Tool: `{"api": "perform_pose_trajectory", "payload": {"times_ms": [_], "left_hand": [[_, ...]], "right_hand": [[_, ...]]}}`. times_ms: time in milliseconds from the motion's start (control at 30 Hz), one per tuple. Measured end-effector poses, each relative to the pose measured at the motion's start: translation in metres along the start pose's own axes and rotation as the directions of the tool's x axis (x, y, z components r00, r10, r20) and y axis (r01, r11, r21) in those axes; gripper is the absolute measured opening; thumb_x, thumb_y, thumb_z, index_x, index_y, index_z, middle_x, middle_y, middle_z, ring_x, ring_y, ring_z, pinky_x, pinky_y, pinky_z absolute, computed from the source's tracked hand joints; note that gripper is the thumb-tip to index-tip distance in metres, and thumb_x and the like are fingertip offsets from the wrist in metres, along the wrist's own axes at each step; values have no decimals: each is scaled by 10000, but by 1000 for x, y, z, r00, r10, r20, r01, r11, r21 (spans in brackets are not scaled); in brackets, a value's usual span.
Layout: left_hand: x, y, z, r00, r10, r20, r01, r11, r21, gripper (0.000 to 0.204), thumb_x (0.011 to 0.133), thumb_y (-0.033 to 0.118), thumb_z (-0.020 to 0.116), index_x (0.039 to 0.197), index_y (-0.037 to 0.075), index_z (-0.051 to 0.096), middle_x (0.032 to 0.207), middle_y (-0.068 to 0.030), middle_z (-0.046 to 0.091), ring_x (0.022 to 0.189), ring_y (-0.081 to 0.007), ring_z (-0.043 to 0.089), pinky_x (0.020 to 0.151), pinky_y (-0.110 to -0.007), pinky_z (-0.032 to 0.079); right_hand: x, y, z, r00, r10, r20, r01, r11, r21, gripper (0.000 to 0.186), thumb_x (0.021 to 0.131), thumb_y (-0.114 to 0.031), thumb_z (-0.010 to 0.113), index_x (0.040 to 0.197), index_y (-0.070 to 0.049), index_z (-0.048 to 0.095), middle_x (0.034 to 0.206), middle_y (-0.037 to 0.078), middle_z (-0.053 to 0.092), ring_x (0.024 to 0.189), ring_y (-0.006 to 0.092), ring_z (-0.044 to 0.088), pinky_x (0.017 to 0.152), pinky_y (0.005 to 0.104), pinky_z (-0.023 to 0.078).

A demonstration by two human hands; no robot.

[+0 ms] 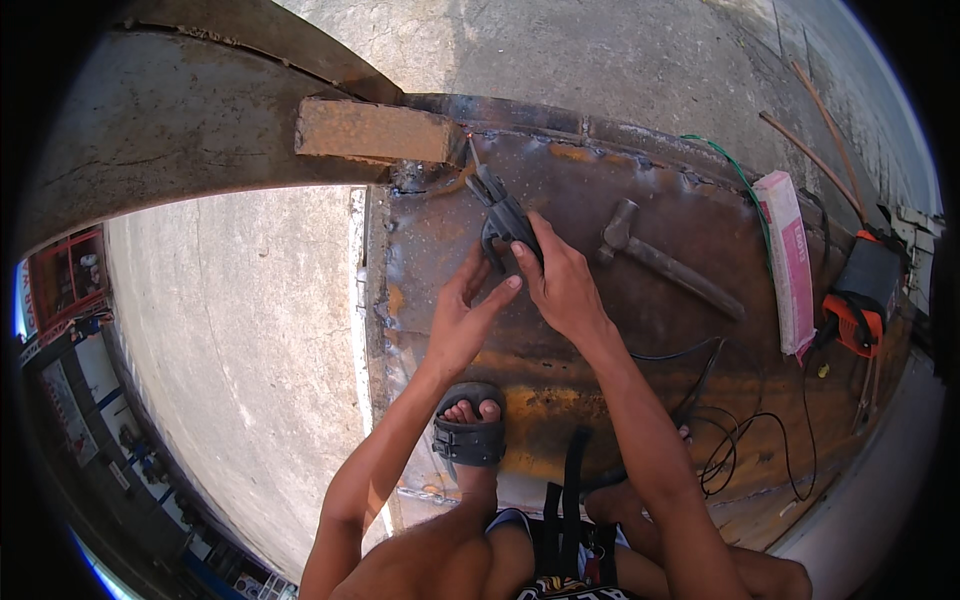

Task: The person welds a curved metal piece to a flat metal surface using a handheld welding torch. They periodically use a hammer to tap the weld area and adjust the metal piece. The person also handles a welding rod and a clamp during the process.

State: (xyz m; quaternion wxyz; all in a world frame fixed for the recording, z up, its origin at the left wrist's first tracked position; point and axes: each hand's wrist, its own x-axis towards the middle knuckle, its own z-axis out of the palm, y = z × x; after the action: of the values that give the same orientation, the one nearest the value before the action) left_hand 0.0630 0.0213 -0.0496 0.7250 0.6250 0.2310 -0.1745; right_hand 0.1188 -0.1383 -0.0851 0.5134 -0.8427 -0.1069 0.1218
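Black welding holder I see gripped in right hand; left hand (whether pinching, I cannot tell) curls beside it.

Shows a concrete floor, pale and sunlit at left, faintly cracked, greyer toward the top. Includes a red-framed structure at the far left, with a dim, cluttered area below it and bright bluish light at the rim.
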Motion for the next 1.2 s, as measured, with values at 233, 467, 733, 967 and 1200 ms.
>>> {"api": "perform_pose_trajectory", "payload": {"times_ms": [233, 467, 733, 967, 1200], "left_hand": [[-1, 7, 2, 1000, 19, 15, -19, 999, 42, 805, 1010, 185, 725, 1641, -66, 292, 1627, -242, 451, 1543, -325, 394, 1228, -416, 372], [-3, 11, 11, 999, 34, -1, -34, 999, -17, 784, 999, 191, 755, 1623, -54, 349, 1598, -220, 488, 1514, -303, 423, 1223, -409, 372], [-3, 6, 9, 999, 32, -18, -33, 999, -44, 818, 984, 185, 763, 1615, -96, 325, 1589, -239, 487, 1521, -364, 408, 1224, -429, 365], [-5, 6, 8, 1000, 21, -2, -21, 1000, 5, 778, 1002, 205, 714, 1630, -53, 334, 1620, -233, 462, 1531, -328, 415, 1205, -422, 394], [-5, 8, 9, 1000, -5, -9, 4, 999, -36, 793, 991, 188, 731, 1629, -61, 331, 1610, -230, 472, 1527, -326, 414, 1200, -419, 398]], "right_hand": [[2, 1, -2, 968, 227, 102, -247, 827, 504, 461, 1122, -342, 553, 1392, 30, 557, 946, 203, 695, 723, 338, 699, 634, 387, 549], [5, -9, -10, 993, 121, -7, -110, 924, 365, 472, 1108, -336, 588, 1393, 40, 568, 948, 220, 696, 754, 312, 706, 674, 390, 539], [8, -2, -10, 998, -27, -63, 34, 994, 105, 481, 1085, -280, 613, 1409, 73, 556, 1152, 356, 690, 1098, 535, 669, 883, 520, 550], [8, -1, -7, 1000, 9, -14, -7, 994, 106, 464, 1084, -261, 614, 1399, 76, 560, 1135, 356, 691, 1092, 536, 668, 873, 524, 548], [9, -2, -6, 1000, 10, -25, -7, 992, 128, 448, 1086, -250, 610, 1391, 73, 560, 1107, 358, 693, 1081, 543, 665, 859, 527, 548]]}}
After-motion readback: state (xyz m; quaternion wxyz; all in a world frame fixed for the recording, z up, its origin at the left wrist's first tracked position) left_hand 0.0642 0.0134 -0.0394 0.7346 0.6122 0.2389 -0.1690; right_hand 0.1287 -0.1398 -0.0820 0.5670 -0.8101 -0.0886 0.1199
